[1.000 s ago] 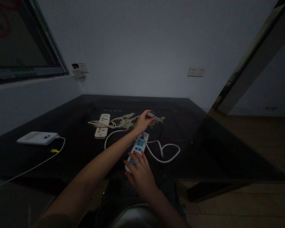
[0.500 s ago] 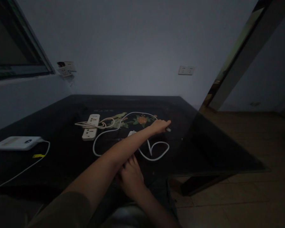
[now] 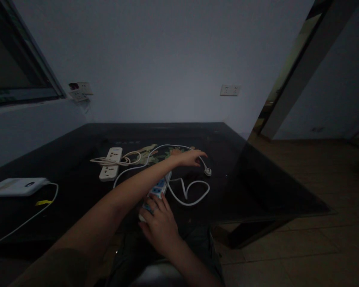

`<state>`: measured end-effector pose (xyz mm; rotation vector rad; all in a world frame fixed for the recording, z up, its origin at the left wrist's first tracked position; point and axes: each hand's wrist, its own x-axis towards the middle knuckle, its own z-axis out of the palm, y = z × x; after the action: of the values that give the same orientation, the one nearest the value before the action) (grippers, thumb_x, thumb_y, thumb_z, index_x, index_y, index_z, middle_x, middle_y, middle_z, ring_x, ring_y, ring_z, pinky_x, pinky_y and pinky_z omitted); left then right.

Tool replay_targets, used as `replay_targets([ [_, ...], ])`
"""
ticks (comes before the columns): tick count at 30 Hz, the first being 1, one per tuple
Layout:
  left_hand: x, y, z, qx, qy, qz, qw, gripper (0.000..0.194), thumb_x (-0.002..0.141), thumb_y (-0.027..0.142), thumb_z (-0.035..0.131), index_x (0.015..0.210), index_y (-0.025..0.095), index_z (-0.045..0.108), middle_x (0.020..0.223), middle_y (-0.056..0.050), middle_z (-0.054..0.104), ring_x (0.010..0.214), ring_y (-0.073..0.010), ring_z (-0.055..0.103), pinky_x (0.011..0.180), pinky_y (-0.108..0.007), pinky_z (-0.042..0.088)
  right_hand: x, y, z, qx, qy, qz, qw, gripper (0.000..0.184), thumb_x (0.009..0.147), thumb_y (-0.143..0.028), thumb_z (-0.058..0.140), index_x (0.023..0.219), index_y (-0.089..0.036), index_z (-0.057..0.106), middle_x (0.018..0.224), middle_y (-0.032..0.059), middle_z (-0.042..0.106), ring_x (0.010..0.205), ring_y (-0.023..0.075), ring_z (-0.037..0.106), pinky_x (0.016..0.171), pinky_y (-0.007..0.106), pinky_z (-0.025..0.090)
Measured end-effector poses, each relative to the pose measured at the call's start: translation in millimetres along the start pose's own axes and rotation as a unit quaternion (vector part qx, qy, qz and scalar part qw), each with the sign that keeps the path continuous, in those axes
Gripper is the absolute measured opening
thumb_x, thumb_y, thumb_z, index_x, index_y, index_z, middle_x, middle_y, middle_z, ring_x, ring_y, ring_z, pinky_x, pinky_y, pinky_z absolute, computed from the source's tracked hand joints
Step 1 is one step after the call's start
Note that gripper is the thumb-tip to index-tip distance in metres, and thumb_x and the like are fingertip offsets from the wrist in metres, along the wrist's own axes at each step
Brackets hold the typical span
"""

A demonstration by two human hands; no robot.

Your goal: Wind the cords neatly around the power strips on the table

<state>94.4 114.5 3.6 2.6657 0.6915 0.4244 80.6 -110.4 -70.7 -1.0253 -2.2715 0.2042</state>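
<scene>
White pwr strip w/ blue sockets [image 3: 158, 190] lies on the black table [image 3: 257, 195], R hand [image 3: 160, 219] resting on its near end, fingers spread. L hand [image 3: 194, 158] reaches across above the table, thumb & fingers parted, near the white plug [image 3: 208, 172] but apart from it; can't tell if it touches the cord [image 3: 194, 204]. Plug lies on the tabletop, R of the strip. 2nd strip [image 3: 108, 173], w/ its cord bunched over it, & power bank [image 3: 16, 187] lie to the L.

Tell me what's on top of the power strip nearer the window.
A looped cord crosses the power strip; sockets show at both ends. The surface directly under the cord is hidden.
</scene>
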Motion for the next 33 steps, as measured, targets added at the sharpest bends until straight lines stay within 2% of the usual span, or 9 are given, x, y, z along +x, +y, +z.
replay_targets([
  [3, -53, -9, -34.5, -0.023, 0.057, -0.039, 0.997, 0.038, 0.081, 0.020, 0.058, 0.119, 0.019, 0.055, 0.106, -0.009, 0.067, 0.084, -0.0151, 0.064, 0.076, -0.025, 0.048, -5, 0, -2, 0.026, 0.004, 0.015, 1.000, 0.032, 0.085, -0.031, 0.064, 0.116, -0.027, 0.059, 0.134, 0.0034, 0.055, 0.133, 0.0234, 0.039, 0.114, 0.055, 0.022],
  [6, -121, -12, -52.4, -0.030, 0.094, -0.124, 0.987, 0.025, 0.085, 0.025, 0.052, 0.108, 0.017, 0.060, 0.100, -0.008, 0.068, 0.087, -0.0179, 0.064, 0.078, -0.028, 0.048, -12, -1, -2, 0.043, 0.030, 0.063, 0.997, 0.023, 0.080, -0.031, 0.070, 0.101, -0.025, 0.063, 0.129, 0.0049, 0.059, 0.129, 0.0272, 0.044, 0.110, 0.060, 0.025],
  [8, -165, -8, -49.5, -0.021, 0.087, -0.196, 0.976, 0.023, 0.084, 0.028, 0.052, 0.100, 0.015, 0.062, 0.095, -0.008, 0.068, 0.086, -0.0196, 0.064, 0.078, -0.030, 0.048, -16, -2, -1, 0.043, 0.059, 0.093, 0.993, 0.016, 0.077, -0.024, 0.072, 0.091, -0.023, 0.064, 0.128, 0.0067, 0.059, 0.128, 0.0287, 0.045, 0.107, 0.057, 0.032],
  [10, -199, -2, -37.5, -0.035, 0.039, -0.236, 0.970, 0.026, 0.086, 0.028, 0.049, 0.104, 0.014, 0.060, 0.093, -0.008, 0.068, 0.084, -0.0196, 0.064, 0.077, -0.030, 0.048, -17, -2, -2, 0.035, 0.081, 0.112, 0.990, 0.014, 0.076, -0.015, 0.071, 0.086, -0.022, 0.064, 0.128, 0.0085, 0.058, 0.127, 0.0293, 0.045, 0.104, 0.052, 0.039],
  [13, -226, 4, -14.3, 0.013, 0.001, -0.259, 0.966, 0.027, 0.084, 0.028, 0.053, 0.105, 0.014, 0.060, 0.095, -0.009, 0.066, 0.085, -0.0192, 0.063, 0.076, -0.029, 0.049, -16, -3, -5, 0.009, 0.085, 0.132, 0.988, 0.027, 0.075, -0.006, 0.065, 0.098, -0.021, 0.065, 0.131, 0.0113, 0.055, 0.128, 0.0309, 0.043, 0.099, 0.049, 0.045],
  [17, -222, 2, 6.4, 0.098, 0.017, -0.286, 0.953, 0.021, 0.084, 0.025, 0.054, 0.102, 0.015, 0.058, 0.098, -0.010, 0.065, 0.088, -0.0207, 0.063, 0.076, -0.030, 0.049, -12, -4, -8, -0.018, 0.074, 0.154, 0.985, 0.051, 0.076, -0.008, 0.060, 0.125, -0.020, 0.055, 0.139, 0.0131, 0.046, 0.132, 0.0334, 0.037, 0.098, 0.050, 0.046],
  [22, -206, -7, 10.6, 0.111, 0.016, -0.293, 0.950, 0.013, 0.080, 0.016, 0.056, 0.093, 0.014, 0.058, 0.099, -0.014, 0.066, 0.092, -0.0256, 0.065, 0.080, -0.036, 0.048, -11, 2, -4, -0.019, 0.098, 0.169, 0.981, 0.048, 0.077, -0.010, 0.057, 0.123, -0.021, 0.057, 0.138, 0.0123, 0.047, 0.129, 0.0325, 0.041, 0.096, 0.048, 0.049],
  [26, -199, -21, 4.3, 0.082, 0.039, -0.275, 0.957, 0.018, 0.077, 0.015, 0.060, 0.094, 0.014, 0.057, 0.098, -0.013, 0.067, 0.089, -0.0245, 0.065, 0.080, -0.034, 0.048, -16, 11, -4, -0.004, 0.138, 0.127, 0.982, 0.040, 0.076, -0.005, 0.051, 0.111, -0.020, 0.063, 0.134, 0.0118, 0.051, 0.123, 0.0285, 0.048, 0.096, 0.045, 0.049],
  [33, -157, -53, -31.2, -0.017, 0.183, -0.261, 0.948, 0.018, 0.086, 0.021, 0.047, 0.095, 0.013, 0.062, 0.070, -0.004, 0.066, 0.063, -0.0168, 0.063, 0.062, -0.027, 0.047, -26, 19, -10, -0.003, 0.164, 0.097, 0.982, 0.037, 0.076, -0.003, 0.049, 0.104, -0.021, 0.066, 0.129, 0.0107, 0.056, 0.124, 0.0284, 0.048, 0.095, 0.044, 0.050],
])
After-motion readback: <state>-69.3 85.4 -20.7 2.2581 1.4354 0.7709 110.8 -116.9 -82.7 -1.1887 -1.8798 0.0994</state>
